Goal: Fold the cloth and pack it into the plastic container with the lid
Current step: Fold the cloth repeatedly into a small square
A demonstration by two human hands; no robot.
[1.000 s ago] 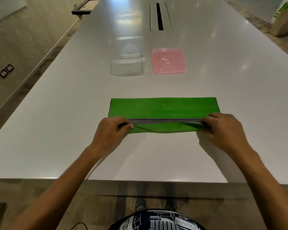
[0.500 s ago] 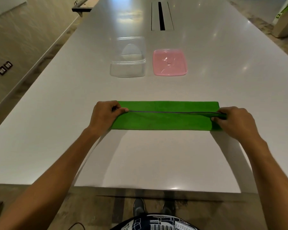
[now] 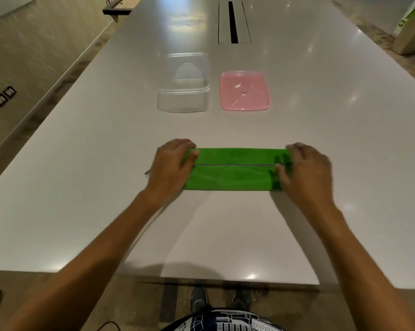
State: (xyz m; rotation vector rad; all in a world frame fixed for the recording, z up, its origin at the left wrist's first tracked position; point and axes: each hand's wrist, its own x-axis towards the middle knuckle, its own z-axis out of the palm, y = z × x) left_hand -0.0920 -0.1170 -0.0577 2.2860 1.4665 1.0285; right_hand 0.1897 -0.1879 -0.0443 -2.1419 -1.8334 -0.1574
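Note:
A green cloth [image 3: 232,170] lies folded into a narrow strip on the white table [image 3: 321,144], a grey hem line running along its middle. My left hand [image 3: 170,167] covers its left end, fingers curled over the cloth. My right hand [image 3: 304,169] holds the right end, fingertips pressed on the fabric. Beyond the cloth stands a clear plastic container [image 3: 183,91], lidless. Its pink lid [image 3: 244,90] lies flat to the right of it.
A slotted cable port [image 3: 234,22] is set into the table further back. A cardboard box [image 3: 411,37] stands on the floor at the far right. The table's near edge runs just above my shoes [image 3: 219,298].
Both hands carried the near edge of the cloth forward and laid it down over the far half. The cloth is now a narrower strip, and the hands rest on its ends.

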